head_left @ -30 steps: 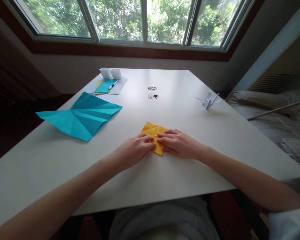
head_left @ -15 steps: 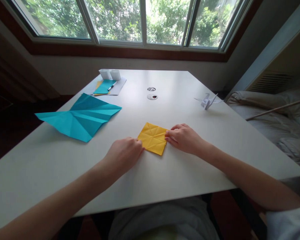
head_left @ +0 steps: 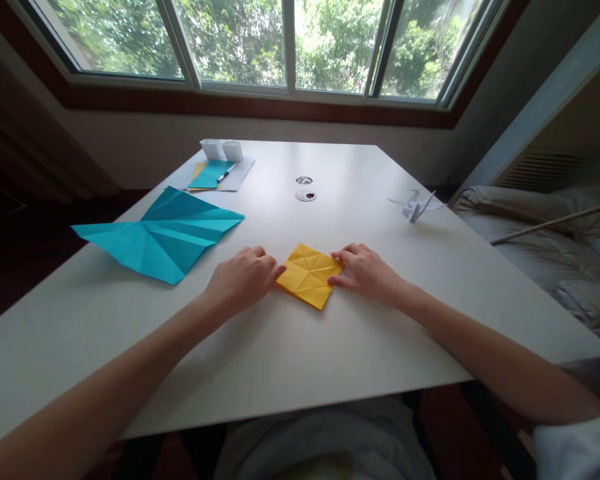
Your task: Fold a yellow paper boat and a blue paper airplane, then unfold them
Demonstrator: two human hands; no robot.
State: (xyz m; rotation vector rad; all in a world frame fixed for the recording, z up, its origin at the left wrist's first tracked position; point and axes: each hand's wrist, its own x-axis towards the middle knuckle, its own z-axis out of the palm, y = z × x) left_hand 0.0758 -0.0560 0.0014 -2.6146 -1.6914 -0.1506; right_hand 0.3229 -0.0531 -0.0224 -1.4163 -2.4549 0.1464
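Observation:
A folded square of yellow paper [head_left: 310, 275] lies on the white table in front of me, creases crossing its top face. My left hand [head_left: 245, 275] is closed at its left corner, the thumb against the paper edge and the other fingers curled. At the right corner, my right hand [head_left: 364, 268] has its thumb and fingers closed around the edge. Left of my hands rests a large creased sheet of turquoise paper [head_left: 167, 233]. A white origami crane [head_left: 413, 208] stands farther off to the right.
At the far left are two small white containers [head_left: 222, 149], a stack of turquoise paper [head_left: 209, 175] with yellow and white sheets, and a pen [head_left: 226, 173]. Two round inserts [head_left: 305, 195] sit in the white table [head_left: 300, 360]. Cushioned bedding [head_left: 520, 247] lies beyond the right edge.
My left hand has shifted up and a little left, its thumb now stretched to the paper's corner. The yellow paper has moved slightly right. My right thumb and fingers are spread wider over its edge.

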